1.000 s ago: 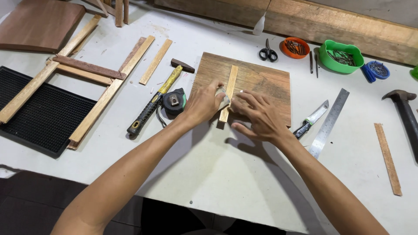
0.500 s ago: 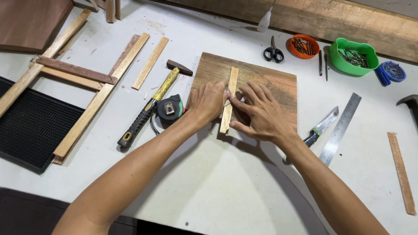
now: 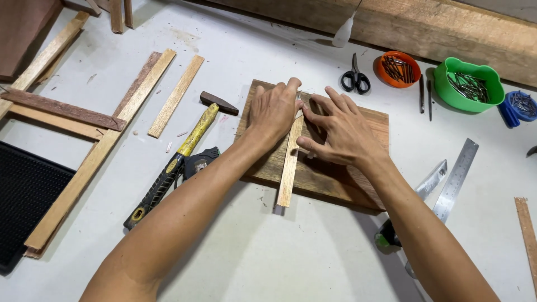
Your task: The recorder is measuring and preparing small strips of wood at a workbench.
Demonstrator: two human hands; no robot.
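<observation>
Under everything lies the pale grey worktop point(image 3: 235, 263), matte and scuffed. Beyond my fingers, along the far edge, runs a thick rough timber beam point(image 3: 436, 33). Out past my left forearm sits a frame of long pale wooden slats point(image 3: 98, 151) crossed by a darker reddish strip, with a black ribbed mat point(image 3: 28, 196) beside it.

Directly beneath both hands is a dark brown rectangular board point(image 3: 330, 176) with visible grain, lying flat. Across it, between my hands, lies a thin light wooden strip point(image 3: 289, 168), its near end overhanging the board's near edge.

My left hand point(image 3: 274, 112) lies flat, fingers together, pressing on the board and against the strip's left side. My right hand point(image 3: 341, 131) is spread wide, fingers splayed on the board, thumb and forefinger touching the strip's right edge; neither hand is curled around anything.

Just left of my left wrist lies a hammer point(image 3: 176, 159) with a yellow and black grip, and a tape measure point(image 3: 200, 161) touching it. By my right forearm lie a steel ruler point(image 3: 456, 179) and a knife point(image 3: 417, 204). Beyond my right hand are black scissors point(image 3: 356, 78), an orange bowl point(image 3: 398, 68) and a green tub point(image 3: 469, 84), both holding nails.
</observation>
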